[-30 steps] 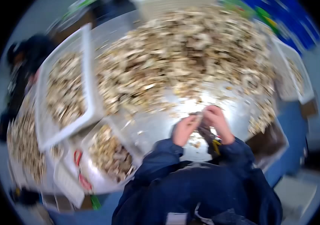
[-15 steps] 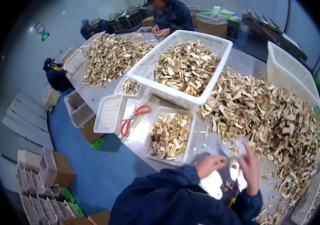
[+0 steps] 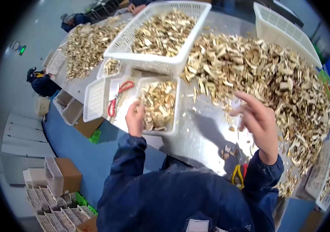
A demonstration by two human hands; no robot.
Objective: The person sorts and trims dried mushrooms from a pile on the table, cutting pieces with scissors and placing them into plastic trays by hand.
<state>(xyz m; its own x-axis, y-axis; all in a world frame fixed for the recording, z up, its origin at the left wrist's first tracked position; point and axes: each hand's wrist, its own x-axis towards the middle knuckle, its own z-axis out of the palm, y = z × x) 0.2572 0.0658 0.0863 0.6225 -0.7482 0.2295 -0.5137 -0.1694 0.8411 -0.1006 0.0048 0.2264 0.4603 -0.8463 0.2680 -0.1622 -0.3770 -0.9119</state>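
Observation:
My left hand (image 3: 135,119) is at the near left edge of a white plastic tray (image 3: 177,100) holding dried mushroom slices (image 3: 159,102). Its fingers are curled together, and what they hold, if anything, is hidden. Above the metal table, in front of a large heap of dried mushroom slices (image 3: 250,73), my right hand (image 3: 258,125) has its fingers apart and nothing in them. Below it lie scissors with yellow and red handles (image 3: 239,174), close to my right sleeve. A few dark scraps (image 3: 226,152) lie beside the blades.
Red-handled scissors (image 3: 119,94) rest left of the tray, by a white lid-like tray (image 3: 94,99). Behind stands a big white basket (image 3: 149,58) of slices. Another heap (image 3: 89,50) lies at far left. A slatted basket (image 3: 286,33) stands back right. Other people work across the table.
My left hand has moved left from the table in front of me to the tray. My right hand has stayed near the heap. The view has tilted down and shifted.

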